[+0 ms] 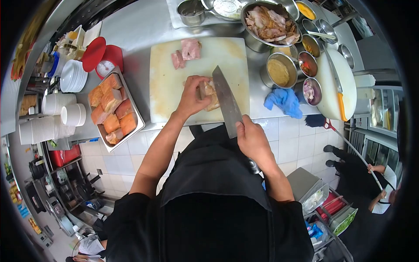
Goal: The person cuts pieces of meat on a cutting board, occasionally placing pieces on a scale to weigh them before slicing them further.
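Observation:
On the white cutting board (166, 87), my left hand (193, 97) grips a piece of meat (212, 95) near the middle, its fingers curled round the left side. My right hand (254, 142) is closed on the handle of a broad cleaver (227, 102), whose blade points up and to the left, just right of that piece. Two pink cut pieces of meat (190, 49) lie higher on the board. To the left, a metal tray (139, 123) holds several orange-brown blocks of meat (111, 101).
A red scale (114, 59) and stacked white bowls (73, 114) stand left. Right are a large bowl of sliced meat (271, 25), metal containers, a blue cloth (283, 102) and an orange-handled knife (341, 106) on a round board. A person with a broom stands lower right, another person lower left.

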{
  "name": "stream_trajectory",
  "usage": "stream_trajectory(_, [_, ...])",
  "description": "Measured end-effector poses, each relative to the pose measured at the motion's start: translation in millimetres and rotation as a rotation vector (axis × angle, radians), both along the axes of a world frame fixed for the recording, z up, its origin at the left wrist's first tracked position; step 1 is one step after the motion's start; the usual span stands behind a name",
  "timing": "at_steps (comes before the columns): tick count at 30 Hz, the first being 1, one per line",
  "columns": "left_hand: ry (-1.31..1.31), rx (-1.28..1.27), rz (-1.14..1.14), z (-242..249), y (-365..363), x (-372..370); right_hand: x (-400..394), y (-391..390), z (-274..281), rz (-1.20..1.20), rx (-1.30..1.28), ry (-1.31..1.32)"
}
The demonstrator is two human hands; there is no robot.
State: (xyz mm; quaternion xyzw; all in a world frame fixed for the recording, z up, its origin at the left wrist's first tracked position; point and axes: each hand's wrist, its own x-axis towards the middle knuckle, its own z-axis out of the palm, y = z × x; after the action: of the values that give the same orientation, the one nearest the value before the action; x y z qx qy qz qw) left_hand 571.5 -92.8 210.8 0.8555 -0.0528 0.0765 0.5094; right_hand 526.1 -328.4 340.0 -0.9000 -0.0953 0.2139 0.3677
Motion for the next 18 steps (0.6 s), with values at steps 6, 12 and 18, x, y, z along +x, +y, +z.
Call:
stream_trajectory(6, [-0.101, -0.002, 0.008, -11, 4, 0, -4, 10, 2, 0.041, -0.043, 0.013])
stream_trajectory(12, [-0.172, 0.066, -0.001, -9, 4, 3, -6, 21, 7, 0.072, -0.131, 0.02])
stream_trajectory(18, [-0.185, 0.051, -0.019, -7, 3, 3, -1, 15, 16, 0.059, -0.154, 0.001])
